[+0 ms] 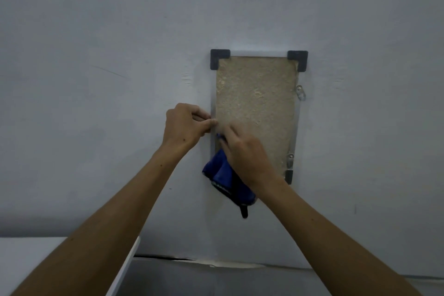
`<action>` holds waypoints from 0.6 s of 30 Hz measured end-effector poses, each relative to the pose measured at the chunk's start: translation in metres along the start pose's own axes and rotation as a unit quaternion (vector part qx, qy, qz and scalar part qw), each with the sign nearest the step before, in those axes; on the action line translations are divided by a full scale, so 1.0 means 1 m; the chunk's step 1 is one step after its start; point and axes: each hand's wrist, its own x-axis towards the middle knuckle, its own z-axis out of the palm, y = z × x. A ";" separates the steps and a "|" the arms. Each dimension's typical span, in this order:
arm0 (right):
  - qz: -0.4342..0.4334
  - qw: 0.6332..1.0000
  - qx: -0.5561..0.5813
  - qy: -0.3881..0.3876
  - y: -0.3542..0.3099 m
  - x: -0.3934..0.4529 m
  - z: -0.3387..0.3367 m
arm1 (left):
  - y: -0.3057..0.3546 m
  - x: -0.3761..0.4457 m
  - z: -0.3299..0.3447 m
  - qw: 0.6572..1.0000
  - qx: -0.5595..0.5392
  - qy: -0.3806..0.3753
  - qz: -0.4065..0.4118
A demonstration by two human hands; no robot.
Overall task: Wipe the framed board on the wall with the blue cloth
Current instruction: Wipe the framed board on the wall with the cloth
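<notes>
Mid-wipe: right hand (245, 156) gripping cloth (225, 175) on board (257, 94), left hand (185, 125) pinching frame edge; next, sweep right.

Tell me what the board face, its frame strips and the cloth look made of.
Board face: probably cork or pressed fibre, tan, grainy, matte. Frame strips: likely metal, thin, pale grey, with black corner caps, probably plastic. Blue cloth: soft fabric, maybe microfibre, folding limply.

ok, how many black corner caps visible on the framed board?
3. One on the top-left corner, one on the top-right corner, one on the bottom-right corner. The bottom-left corner is hidden behind the right hand and blue cloth, so a fourth may exist.
</notes>
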 end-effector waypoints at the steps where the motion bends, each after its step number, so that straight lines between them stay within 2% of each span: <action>1: -0.012 0.999 -0.003 -0.032 -0.002 -0.009 0.004 | 0.000 0.000 0.000 1.000 0.003 -0.002 -0.001; 3: -0.023 0.997 -0.009 -0.079 -0.003 -0.019 0.007 | -0.001 -0.001 0.000 1.000 0.006 -0.006 -0.003; 4: -0.015 0.997 -0.010 -0.071 -0.001 -0.018 0.006 | -0.002 -0.001 0.001 1.000 0.005 -0.008 -0.006; 8: 0.070 0.997 -0.001 0.040 0.005 -0.002 -0.004 | -0.004 -0.003 0.003 1.000 0.011 -0.015 -0.016; 9: 0.063 0.998 -0.001 0.030 0.004 -0.003 -0.003 | -0.005 -0.004 0.003 1.000 0.011 -0.017 -0.018; 12: -0.007 0.997 0.000 -0.082 -0.004 -0.018 0.004 | -0.007 -0.004 0.003 1.000 0.010 -0.023 -0.018; 13: -0.015 0.995 -0.005 -0.094 -0.004 -0.020 0.005 | -0.008 -0.004 0.003 0.999 0.009 -0.024 -0.019; 14: -0.005 0.997 -0.006 -0.076 -0.003 -0.017 0.003 | -0.008 -0.004 0.003 0.999 0.008 -0.024 -0.020; 17: 0.063 0.997 0.009 0.052 0.001 0.002 -0.006 | -0.007 -0.004 0.004 0.999 -0.003 -0.028 -0.030; 18: 0.069 0.995 0.016 0.068 0.001 0.005 -0.007 | -0.007 -0.004 0.004 0.999 -0.009 -0.029 -0.034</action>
